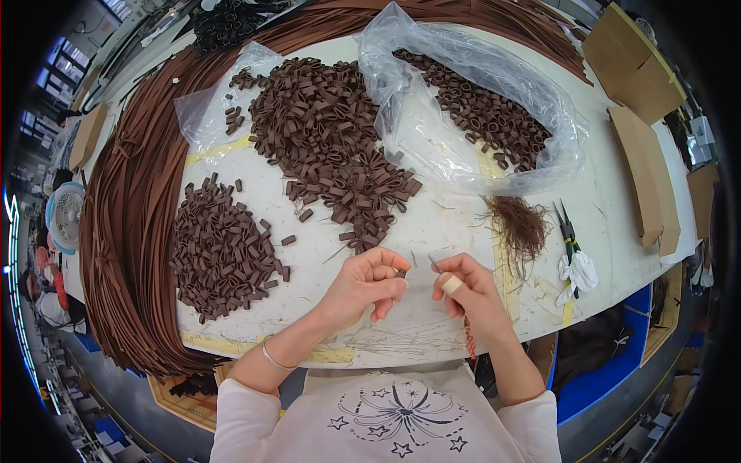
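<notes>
One small brown loop (400, 272) is pinched in the left hand (364, 284) fingertips above the white table (463, 224). A thin metal tool (434, 264) is gripped by the right hand (468, 289), thumb taped, just beside it. Loop piles (324, 147) lie beyond.

on the table (617, 208), a pile of loops (220, 251) lies left, a bigger heap (324, 147) behind the hands, a bag of loops (478, 108) right, scissors (567, 231) far right beside a thread tuft (517, 224).
</notes>
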{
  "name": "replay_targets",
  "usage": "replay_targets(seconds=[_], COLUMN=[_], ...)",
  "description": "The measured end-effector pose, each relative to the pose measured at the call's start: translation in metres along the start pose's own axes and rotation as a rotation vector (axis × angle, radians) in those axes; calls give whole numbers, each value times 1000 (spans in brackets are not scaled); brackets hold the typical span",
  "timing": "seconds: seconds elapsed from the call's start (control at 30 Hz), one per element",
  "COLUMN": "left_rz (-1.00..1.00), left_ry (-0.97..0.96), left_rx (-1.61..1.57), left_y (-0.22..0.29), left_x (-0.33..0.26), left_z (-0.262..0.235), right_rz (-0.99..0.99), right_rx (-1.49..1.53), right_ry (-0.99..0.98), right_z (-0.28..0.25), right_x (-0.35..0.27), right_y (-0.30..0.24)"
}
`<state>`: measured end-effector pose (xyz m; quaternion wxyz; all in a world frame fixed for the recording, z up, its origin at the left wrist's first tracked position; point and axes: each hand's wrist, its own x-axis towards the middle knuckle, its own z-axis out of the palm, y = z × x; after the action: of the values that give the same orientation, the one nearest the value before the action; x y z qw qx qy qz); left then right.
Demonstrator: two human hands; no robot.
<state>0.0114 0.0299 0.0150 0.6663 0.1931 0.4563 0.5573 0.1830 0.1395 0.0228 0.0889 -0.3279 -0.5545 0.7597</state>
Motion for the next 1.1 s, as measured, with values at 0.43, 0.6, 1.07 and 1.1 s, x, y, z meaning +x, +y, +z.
replay_targets(seconds=[0.43, 0.6, 1.07, 1.1], left_rz=[-25, -52, -105, -100], left_ry=[-242, -282, -272, -275], left_rx=[-659, -670, -697, -684], left_y=[-9, -10, -15, -15], left_x=[2, 3, 2, 2], left_z=[-22, -20, -14, -14], right_rz=[-169, -498, -721, -733], right_rx=[-472, -886, -918, -932], right_ry=[-67, 411, 186, 187], right_z=[-10, 2, 26, 26], right_x=[-8, -10, 11, 11], right_y=[-31, -23, -3, -3])
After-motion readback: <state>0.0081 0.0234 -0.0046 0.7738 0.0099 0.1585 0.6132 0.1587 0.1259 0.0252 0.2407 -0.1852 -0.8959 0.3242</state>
